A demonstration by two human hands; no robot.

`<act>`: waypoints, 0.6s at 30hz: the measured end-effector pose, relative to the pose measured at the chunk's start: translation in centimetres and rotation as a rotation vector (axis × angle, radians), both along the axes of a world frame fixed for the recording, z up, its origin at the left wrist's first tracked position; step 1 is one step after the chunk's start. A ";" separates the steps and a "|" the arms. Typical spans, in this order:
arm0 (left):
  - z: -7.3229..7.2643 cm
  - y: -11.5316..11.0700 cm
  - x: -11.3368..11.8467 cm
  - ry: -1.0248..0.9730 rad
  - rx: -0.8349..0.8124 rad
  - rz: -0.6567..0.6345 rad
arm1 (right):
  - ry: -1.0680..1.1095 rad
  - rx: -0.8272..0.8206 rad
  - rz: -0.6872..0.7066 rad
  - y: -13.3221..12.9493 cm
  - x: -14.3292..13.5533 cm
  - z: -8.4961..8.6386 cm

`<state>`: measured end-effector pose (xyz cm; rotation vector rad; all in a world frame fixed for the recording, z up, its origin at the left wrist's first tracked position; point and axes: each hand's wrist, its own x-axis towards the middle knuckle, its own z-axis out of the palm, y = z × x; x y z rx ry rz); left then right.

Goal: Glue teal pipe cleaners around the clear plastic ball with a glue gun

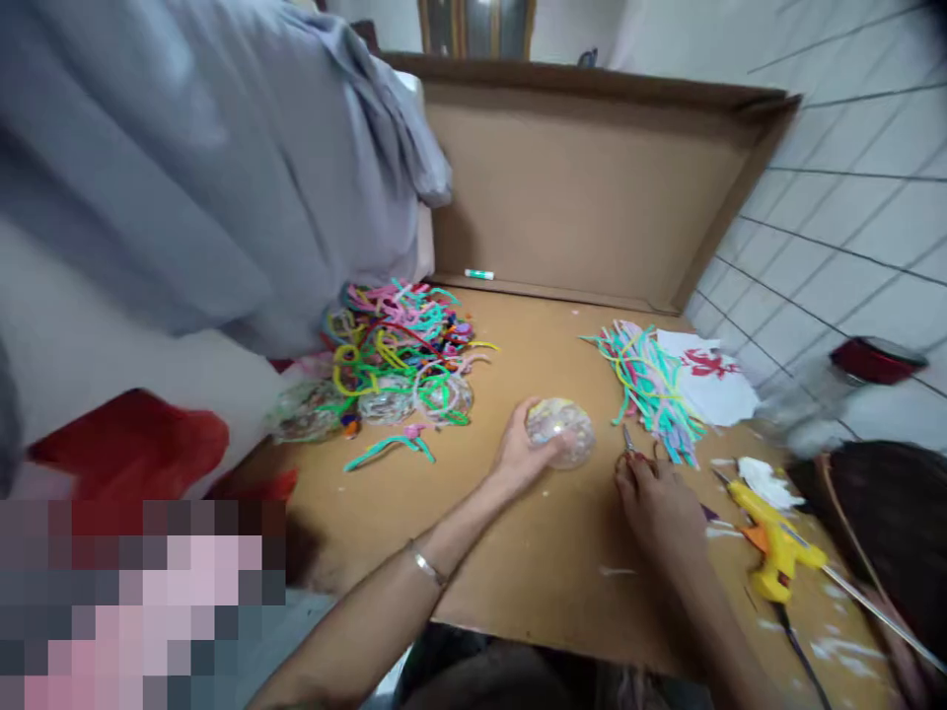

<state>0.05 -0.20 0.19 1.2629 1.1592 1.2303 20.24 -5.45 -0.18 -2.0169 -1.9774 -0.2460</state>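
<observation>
My left hand point(522, 439) is closed around the left side of a clear round plastic ball point(566, 446), thumb across its front. Yellow and pale bits show through its wall. To the right, my right hand point(655, 493) has its fingers at the handles of a pair of scissors point(628, 442), whose tips point away from me on the cardboard. Its fingertips are partly hidden, so I cannot tell whether the scissors are gripped or only touched. Just beyond that hand lies a bundle of pastel pipe cleaners point(651, 380) in green, pink, yellow and lilac.
Left, a heap of colourful pipe cleaners point(403, 320) rests by clear balls point(385, 402); a small pipe-cleaner piece point(392, 449) lies nearer. A yellow glue gun point(776, 552) with cord, white paper point(721, 380) and a red-lidded jar point(877, 360) are right. A marker point(479, 274) lies at the back.
</observation>
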 end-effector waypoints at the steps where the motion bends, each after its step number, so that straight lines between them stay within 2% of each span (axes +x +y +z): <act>1: 0.2 -0.2 0.1 0.011 -0.009 -0.008 | 0.066 0.039 0.053 0.2 0.0 0.4; 5: 0.5 -0.6 0.2 0.063 -0.010 -0.025 | 0.372 0.066 0.325 1.7 -1.5 1.7; 8: 0.2 -0.5 0.1 0.061 -0.003 -0.001 | 0.470 0.027 0.498 3.2 -3.3 1.7; 10: 0.0 -0.3 -0.1 0.072 0.004 -0.009 | 0.498 0.056 0.489 4.1 -4.0 1.2; 14: 0.2 -0.1 -0.2 0.124 0.059 -0.072 | 0.630 0.099 0.377 4.9 -4.0 -0.1; 16: 0.6 0.0 -0.4 0.200 0.063 -0.033 | 0.733 0.082 0.331 4.8 -3.7 -0.5; 18: 0.9 0.5 -1.1 0.326 0.030 0.082 | 0.802 0.083 0.285 4.6 -3.3 -0.7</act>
